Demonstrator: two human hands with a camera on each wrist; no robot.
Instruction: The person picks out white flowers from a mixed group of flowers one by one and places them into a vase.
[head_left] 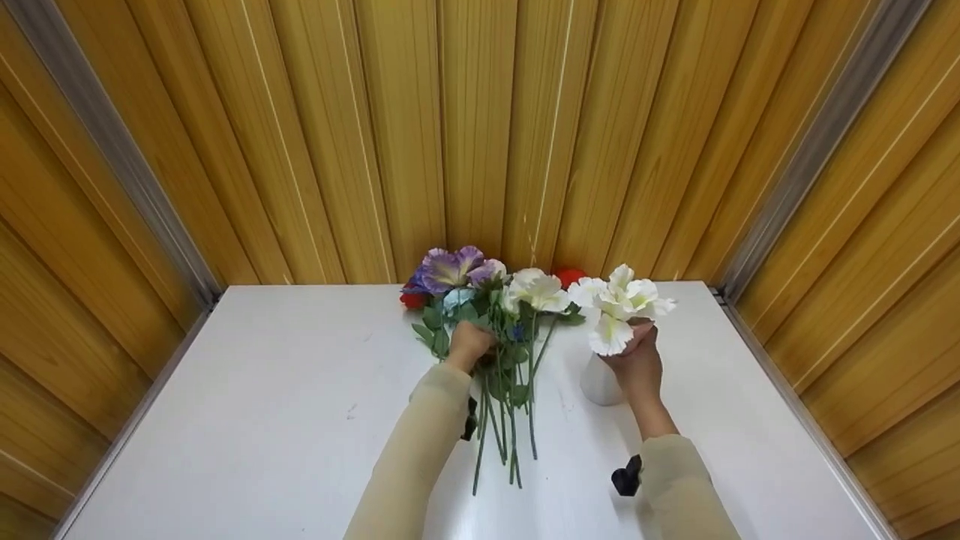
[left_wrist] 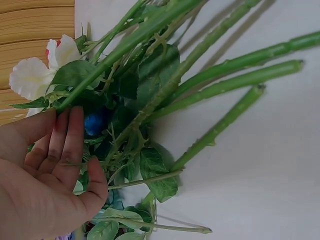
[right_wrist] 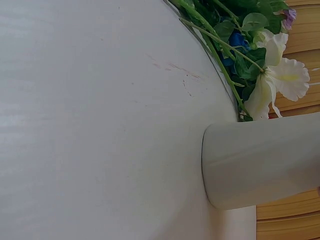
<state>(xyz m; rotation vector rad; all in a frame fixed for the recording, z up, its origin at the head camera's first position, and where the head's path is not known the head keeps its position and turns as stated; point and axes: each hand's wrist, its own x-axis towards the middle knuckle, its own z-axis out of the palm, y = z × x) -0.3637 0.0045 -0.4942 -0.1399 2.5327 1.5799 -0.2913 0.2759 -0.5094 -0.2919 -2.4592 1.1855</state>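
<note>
Green stem (left_wrist: 122, 50) pinched in left hand (left_wrist: 50, 182), white vase (right_wrist: 260, 165) beside right hand (head_left: 637, 364), its grip hidden

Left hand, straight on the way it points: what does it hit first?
Likely the green leaves just ahead of the left hand, with the white iris bloom probably after; depth within the foliage is hard to judge.

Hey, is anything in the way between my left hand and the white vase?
Yes. Green stems lie to the right of your left hand, toward the vase. At the vase's top, your right hand and white blooms hide its mouth.
</note>
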